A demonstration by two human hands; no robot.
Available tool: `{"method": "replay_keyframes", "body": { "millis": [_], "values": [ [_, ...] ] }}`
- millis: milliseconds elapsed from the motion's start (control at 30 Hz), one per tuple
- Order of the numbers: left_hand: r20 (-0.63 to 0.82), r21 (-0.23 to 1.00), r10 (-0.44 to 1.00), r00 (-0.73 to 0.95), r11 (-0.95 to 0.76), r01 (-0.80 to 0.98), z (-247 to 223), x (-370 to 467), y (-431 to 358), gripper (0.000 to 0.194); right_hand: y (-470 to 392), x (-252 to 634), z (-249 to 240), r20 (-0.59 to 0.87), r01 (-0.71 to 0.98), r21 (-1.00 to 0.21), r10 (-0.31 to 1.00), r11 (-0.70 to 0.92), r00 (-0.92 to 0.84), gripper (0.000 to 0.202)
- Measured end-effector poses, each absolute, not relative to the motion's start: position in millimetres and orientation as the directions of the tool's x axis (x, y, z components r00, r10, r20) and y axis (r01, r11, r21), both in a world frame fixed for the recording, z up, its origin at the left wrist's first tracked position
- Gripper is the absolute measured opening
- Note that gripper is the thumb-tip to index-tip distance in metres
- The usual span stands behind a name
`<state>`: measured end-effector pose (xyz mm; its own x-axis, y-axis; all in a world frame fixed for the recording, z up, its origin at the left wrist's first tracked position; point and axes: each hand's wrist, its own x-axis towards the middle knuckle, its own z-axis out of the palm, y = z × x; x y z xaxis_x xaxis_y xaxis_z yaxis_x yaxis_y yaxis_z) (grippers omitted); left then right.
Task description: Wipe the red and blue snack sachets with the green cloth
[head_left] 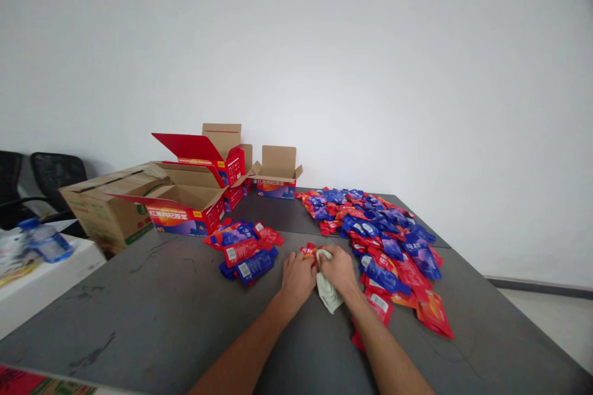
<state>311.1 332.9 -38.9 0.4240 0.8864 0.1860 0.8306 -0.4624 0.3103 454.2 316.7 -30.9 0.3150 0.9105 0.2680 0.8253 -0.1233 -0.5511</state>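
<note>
Near the middle of the dark table, my left hand grips the left side of a red packet, its fingers curled. My right hand is closed on a pale green cloth and presses it against the same packet. The cloth's loose end hangs toward me onto the table. Left of my hands lies a small heap of red and blue packets. To the right and behind, a large spread of red and blue packets runs back along the table, some close to my right forearm.
Open red printed boxes stand at the back left, with another open box behind. A big brown carton is beside the table. A plastic bottle lies on a white surface at far left, near black chairs.
</note>
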Motion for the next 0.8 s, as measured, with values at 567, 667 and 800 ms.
{"method": "replay_keyframes", "body": {
  "millis": [567, 667, 800],
  "values": [
    [0.106, 0.411, 0.956, 0.273, -0.292, 0.864, -34, 306, 353, 0.03, 307, 449, -40, 0.36, 0.798, -0.6, 0.908, 0.05, 0.214, 0.023],
    [0.121, 0.535, 0.963, 0.242, -0.268, 0.801, -41, 299, 363, 0.029, 306, 449, -41, 0.371, 0.782, -0.62, 0.903, 0.066, 0.218, 0.023],
    [0.172, 0.892, 0.959, 0.224, -0.248, 0.378, -52, 291, 376, 0.025, 305, 445, -39, 0.423, 0.761, -0.635, 0.884, 0.133, 0.198, 0.022]
  ]
}}
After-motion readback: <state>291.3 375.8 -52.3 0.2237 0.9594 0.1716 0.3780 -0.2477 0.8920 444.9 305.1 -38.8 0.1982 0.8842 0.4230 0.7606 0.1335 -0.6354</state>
